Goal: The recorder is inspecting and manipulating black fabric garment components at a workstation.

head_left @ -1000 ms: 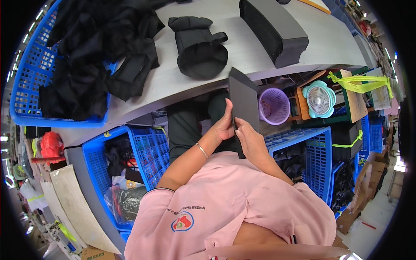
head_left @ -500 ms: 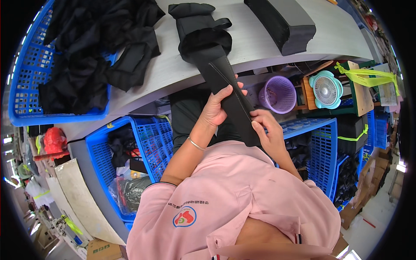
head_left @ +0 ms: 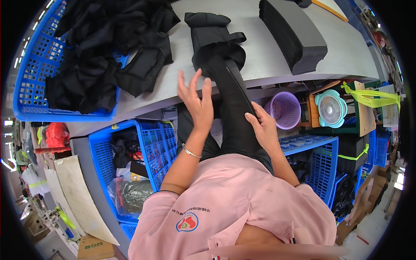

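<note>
The black panel (head_left: 232, 89) lies lengthwise in front of me, its long axis running from the counter (head_left: 255, 60) down over the edge toward my lap, slanting a little from upper left to lower right. Its far end points away from me and meets the rounded near end of the black pouch (head_left: 210, 39); I cannot tell whether it is inside or on top. Its near end blends into my dark trousers (head_left: 197, 134). My right hand (head_left: 265, 132) pinches the panel's right edge between thumb and fingers. My left hand (head_left: 199, 106) is raised beside the panel, fingers spread, holding nothing.

On the counter's left, a blue basket (head_left: 65, 116) is heaped with black fabric (head_left: 95, 56), some of it spilling over the side. Below it, a second blue basket (head_left: 158, 147) contains dark cloth and a clear plastic bag (head_left: 132, 195). To my right, a blue crate (head_left: 323, 164) holds black pieces (head_left: 299, 162), and a purple bin (head_left: 291, 122) stands beyond it, its contents too faint to name.
</note>
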Demonstrator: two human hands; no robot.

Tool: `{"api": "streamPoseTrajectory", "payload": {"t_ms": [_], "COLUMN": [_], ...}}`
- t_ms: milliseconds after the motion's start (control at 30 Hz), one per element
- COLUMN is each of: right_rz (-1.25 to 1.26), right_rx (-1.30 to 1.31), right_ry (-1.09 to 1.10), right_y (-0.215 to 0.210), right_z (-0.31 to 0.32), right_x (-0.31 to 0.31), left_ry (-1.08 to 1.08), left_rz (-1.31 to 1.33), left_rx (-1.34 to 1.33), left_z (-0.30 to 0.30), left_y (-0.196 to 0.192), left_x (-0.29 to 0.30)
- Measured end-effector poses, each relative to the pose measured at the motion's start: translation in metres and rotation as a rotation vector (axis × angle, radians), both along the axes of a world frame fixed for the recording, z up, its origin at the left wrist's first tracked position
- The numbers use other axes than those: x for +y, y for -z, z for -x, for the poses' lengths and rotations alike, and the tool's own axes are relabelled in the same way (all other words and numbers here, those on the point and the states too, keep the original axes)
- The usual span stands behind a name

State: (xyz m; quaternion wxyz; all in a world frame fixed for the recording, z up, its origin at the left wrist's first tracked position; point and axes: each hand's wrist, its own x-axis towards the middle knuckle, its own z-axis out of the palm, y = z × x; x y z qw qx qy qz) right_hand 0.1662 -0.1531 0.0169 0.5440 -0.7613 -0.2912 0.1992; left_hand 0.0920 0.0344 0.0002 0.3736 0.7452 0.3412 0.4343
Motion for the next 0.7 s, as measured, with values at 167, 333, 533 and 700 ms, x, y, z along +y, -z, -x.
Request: {"api": "streamPoseTrajectory", "payload": {"t_ms": [167,333,533,700], "right_rz": [0.127,0.250,0.208,-0.080], "right_rx": [-0.095,-0.296,-0.806,-0.422], "right_ry": [-0.035,-0.058,-0.025,-0.174], "right_y": [-0.011,-0.029,0.007,0.047], "right_z": [-0.006,-0.012,-0.049,-0.074], "right_x": [0.015,0.034,0.081,0.084], "left_ry": [0.108,0.324,0.762,0.661], "left_rz": [-0.200,-0.251,-0.264,0.031], "left_rx": [0.205,0.078,0.015,-0.162], "left_z": [-0.030,-0.052,-0.034,0.009], "left_y": [0.003,-0.019,-0.056,-0.058], "left_x": [0.064,0.057,0.002,-0.027]}}
